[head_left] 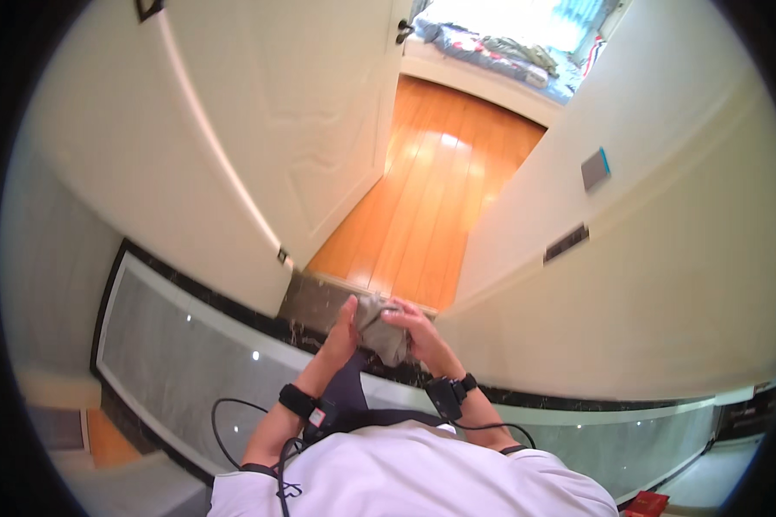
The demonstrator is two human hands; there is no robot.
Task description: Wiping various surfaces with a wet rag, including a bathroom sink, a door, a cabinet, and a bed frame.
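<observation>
A bunched grey cloth is held in front of my body, above the dark stone threshold of a doorway. My left hand grips the cloth's left side, with its thumb pointing up along the edge. From the right, my right hand closes on the cloth, its fingers lying over the upper part. Loose folds hang down between the two hands. The cloth hides part of the fingers.
An open white door stands at the left of the doorway, with a white wall on the right. Beyond lie a wooden floor and a bed with rumpled bedding. Cables hang from black wrist straps. Something red is at lower right.
</observation>
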